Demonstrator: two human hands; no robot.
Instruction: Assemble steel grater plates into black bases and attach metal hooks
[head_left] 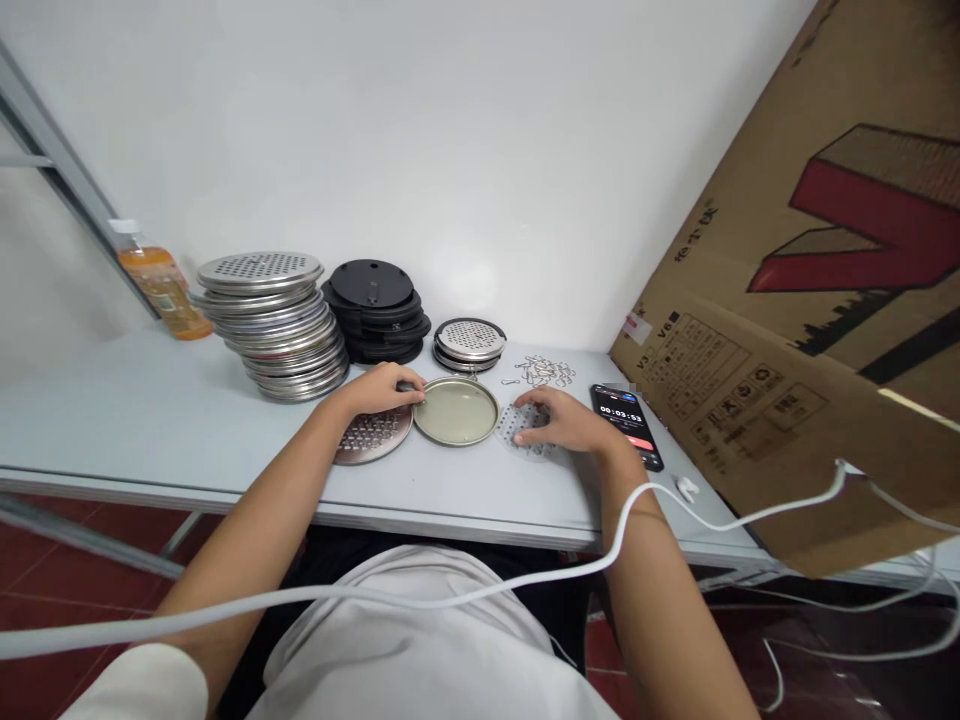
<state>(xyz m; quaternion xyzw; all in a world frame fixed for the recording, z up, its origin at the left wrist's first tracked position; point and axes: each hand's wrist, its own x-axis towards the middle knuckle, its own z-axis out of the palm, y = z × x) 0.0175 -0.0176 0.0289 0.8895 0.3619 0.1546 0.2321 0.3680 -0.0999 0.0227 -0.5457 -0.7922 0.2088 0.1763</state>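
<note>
My left hand (382, 388) rests on the far edge of a perforated metal disc (369, 438) lying flat on the table, its fingertips touching the left rim of a shallow round metal pan (456, 411) in the middle. My right hand (564, 422) lies flat, fingers spread, on a clear perforated disc (525, 432) just right of the pan. Neither hand has lifted anything.
At the back stand a tall stack of perforated metal lids (274, 322), a stack of black discs (376, 310) and a short stack of small lids (469, 343). Small metal clips (544, 371) lie loose. A phone (627, 424), an orange bottle (163, 290), a cardboard box (825, 300) and a white cable (450, 598) are nearby.
</note>
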